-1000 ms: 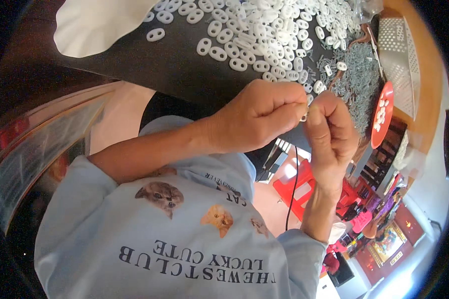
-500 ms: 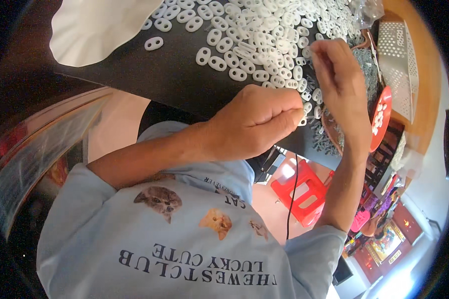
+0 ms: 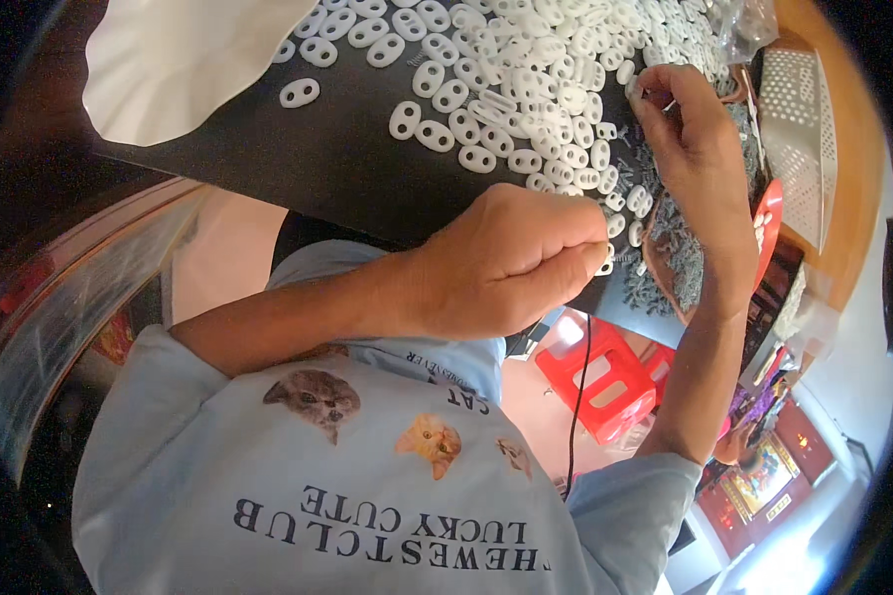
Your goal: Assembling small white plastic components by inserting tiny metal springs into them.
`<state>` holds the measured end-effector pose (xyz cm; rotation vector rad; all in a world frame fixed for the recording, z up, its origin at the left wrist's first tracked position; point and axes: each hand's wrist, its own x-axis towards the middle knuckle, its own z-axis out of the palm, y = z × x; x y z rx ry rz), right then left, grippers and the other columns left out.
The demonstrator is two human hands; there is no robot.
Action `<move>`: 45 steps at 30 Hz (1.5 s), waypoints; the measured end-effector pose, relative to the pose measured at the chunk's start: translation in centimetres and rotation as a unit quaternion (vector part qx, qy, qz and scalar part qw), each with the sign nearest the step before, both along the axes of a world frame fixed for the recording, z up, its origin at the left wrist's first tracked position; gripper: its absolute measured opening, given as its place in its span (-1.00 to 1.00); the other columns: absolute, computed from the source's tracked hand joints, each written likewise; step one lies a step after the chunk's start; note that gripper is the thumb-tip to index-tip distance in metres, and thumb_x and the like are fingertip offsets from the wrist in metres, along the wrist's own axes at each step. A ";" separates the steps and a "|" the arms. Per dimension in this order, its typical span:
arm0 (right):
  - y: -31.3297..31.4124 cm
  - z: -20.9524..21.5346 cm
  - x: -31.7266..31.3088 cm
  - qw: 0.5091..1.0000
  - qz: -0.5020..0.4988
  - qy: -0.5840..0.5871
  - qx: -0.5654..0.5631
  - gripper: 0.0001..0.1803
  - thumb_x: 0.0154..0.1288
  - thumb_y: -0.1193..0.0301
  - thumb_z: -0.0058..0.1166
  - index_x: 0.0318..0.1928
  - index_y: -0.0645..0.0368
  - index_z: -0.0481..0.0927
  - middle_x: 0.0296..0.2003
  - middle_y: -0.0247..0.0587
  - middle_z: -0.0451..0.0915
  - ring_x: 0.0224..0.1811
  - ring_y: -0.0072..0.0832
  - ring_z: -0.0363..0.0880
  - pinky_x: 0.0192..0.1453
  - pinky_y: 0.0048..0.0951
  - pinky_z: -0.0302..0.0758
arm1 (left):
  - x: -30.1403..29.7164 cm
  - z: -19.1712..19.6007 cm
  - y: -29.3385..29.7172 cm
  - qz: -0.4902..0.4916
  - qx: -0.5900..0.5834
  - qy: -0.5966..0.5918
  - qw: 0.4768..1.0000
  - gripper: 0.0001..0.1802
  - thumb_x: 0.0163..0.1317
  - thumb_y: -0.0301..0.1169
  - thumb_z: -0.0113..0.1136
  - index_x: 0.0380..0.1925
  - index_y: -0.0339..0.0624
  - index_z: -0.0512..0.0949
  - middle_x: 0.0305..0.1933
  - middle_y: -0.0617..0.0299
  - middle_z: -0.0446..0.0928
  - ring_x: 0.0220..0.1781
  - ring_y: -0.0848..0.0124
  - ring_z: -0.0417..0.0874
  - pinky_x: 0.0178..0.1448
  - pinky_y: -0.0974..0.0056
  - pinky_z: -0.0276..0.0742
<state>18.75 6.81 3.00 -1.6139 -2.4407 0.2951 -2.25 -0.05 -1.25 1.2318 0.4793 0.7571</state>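
My left hand is closed into a fist at the table's near edge. A white oval cord-lock piece with holes shows at its thumb and fingertip. A small metal spring lies just beside that piece. My right hand is farther forward and to the right, its thumb and index finger pinched together at the edge of the pile. Something small and pale shows at those fingertips, too hidden to name. A big pile of white cord-lock pieces spreads across the dark table.
Beside my right wrist lies a heap of small grey parts with a brown rim. A red dish holding white bits is partly behind my forearm. A white wavy-edged tray stands far left, and a perforated white basket far right. Below is a red stool.
My right hand has shifted slightly right and its fingertips are drawn into a pinch by the pile. My left fist has stayed nearly in place. The whole view has tilted slightly.
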 end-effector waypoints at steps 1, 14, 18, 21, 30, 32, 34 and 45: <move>0.0 0.0 0.0 1.000 0.000 -0.001 0.000 -0.84 0.23 0.57 0.03 -0.16 0.24 0.50 -0.37 -0.28 0.51 -0.41 -0.59 0.41 -0.29 -0.57 0.38 | 0.0 -0.1 0.0 0.002 0.016 0.001 1.000 -0.82 0.28 -0.42 -0.05 -0.44 -0.29 0.43 -0.63 0.26 0.35 -0.60 0.52 0.34 -0.50 0.35 0.26; -0.4 -0.6 -0.2 1.000 0.010 -0.001 0.023 -0.82 0.24 0.47 0.09 -0.17 0.26 0.49 -0.44 -0.26 0.50 -0.47 -0.58 0.39 -0.35 -0.52 0.38 | 0.0 -0.4 -0.4 0.040 0.037 -0.014 0.998 -0.81 0.29 -0.40 -0.06 -0.43 -0.28 0.43 -0.65 0.33 0.32 -0.64 0.58 0.31 -0.53 0.38 0.23; -0.7 -0.4 -0.4 0.999 -0.016 0.034 0.005 -0.82 0.25 0.46 0.07 -0.18 0.28 0.48 -0.46 -0.18 0.49 -0.47 -0.53 0.40 -0.34 -0.49 0.39 | -0.1 -0.2 -0.5 0.034 0.014 -0.002 0.999 -0.82 0.30 -0.42 -0.08 -0.42 -0.28 0.43 -0.65 0.35 0.32 -0.64 0.60 0.31 -0.54 0.41 0.23; -0.4 -0.5 -0.2 1.000 0.022 -0.006 0.022 -0.84 0.25 0.46 0.07 -0.20 0.28 0.47 -0.50 -0.16 0.45 -0.50 -0.52 0.36 -0.36 -0.50 0.37 | 0.1 -0.2 -0.7 0.030 -0.008 -0.007 0.999 -0.81 0.32 -0.42 -0.09 -0.41 -0.29 0.43 -0.64 0.36 0.32 -0.63 0.62 0.32 -0.53 0.44 0.25; -0.5 -0.5 -0.4 0.999 0.041 0.015 0.008 -0.82 0.25 0.43 0.07 -0.28 0.29 0.42 -0.50 -0.13 0.44 -0.50 -0.44 0.39 -0.38 -0.42 0.36 | 0.3 -0.6 -1.2 0.049 -0.033 -0.029 0.998 -0.77 0.36 -0.37 -0.08 -0.41 -0.30 0.43 -0.59 0.36 0.36 -0.61 0.64 0.34 -0.52 0.49 0.27; -0.7 -0.3 -0.8 0.999 0.036 0.006 0.013 -0.82 0.25 0.42 0.06 -0.28 0.29 0.42 -0.50 -0.13 0.43 -0.50 -0.45 0.38 -0.38 -0.42 0.35 | 0.2 -0.5 -1.2 0.039 -0.038 -0.028 0.998 -0.77 0.36 -0.37 -0.09 -0.41 -0.29 0.43 -0.58 0.37 0.36 -0.61 0.65 0.34 -0.52 0.50 0.26; -0.9 0.0 -1.0 0.999 0.034 -0.002 0.018 -0.82 0.25 0.41 0.05 -0.28 0.29 0.41 -0.50 -0.12 0.42 -0.50 -0.46 0.36 -0.38 -0.42 0.34 | 0.2 -0.2 -1.2 0.035 -0.052 -0.028 0.998 -0.77 0.37 -0.37 -0.10 -0.41 -0.29 0.43 -0.58 0.37 0.36 -0.61 0.65 0.34 -0.52 0.51 0.25; -8.1 3.4 -1.6 0.879 -0.175 0.349 -0.272 -0.79 0.35 0.35 -0.02 -0.15 0.25 0.43 -0.47 -0.51 0.36 -0.56 -0.84 0.20 -0.55 -0.78 0.05 | 0.2 -0.1 -1.1 0.027 -0.051 -0.024 0.998 -0.77 0.36 -0.36 -0.08 -0.40 -0.27 0.44 -0.58 0.37 0.36 -0.60 0.66 0.32 -0.52 0.52 0.21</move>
